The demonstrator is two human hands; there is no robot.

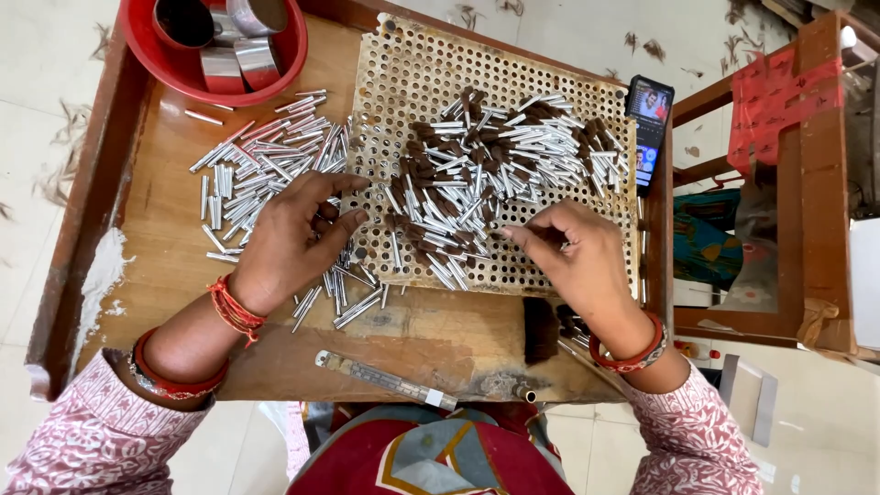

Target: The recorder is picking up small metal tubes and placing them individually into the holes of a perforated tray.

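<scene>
On the perforated cream metal board (559, 275) most holes look unfilled, brown-tipped silver tubes (486, 156) heaped loose; the left hand (289, 243) pinches tubes, the right hand (577, 252) pinches one.

A small home workshop: wooden worktable (137, 275), perforated board (403, 82), heaped metal tubes (495, 156).

Wooden tray table (431, 335) carries a perforated board (422, 82), loose silver tubes (266, 165), red bowl (151, 50)

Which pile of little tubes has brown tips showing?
The pile on the perforated board; its tubes show brown ends, while the loose pile on bare wood looks all silver.
</scene>
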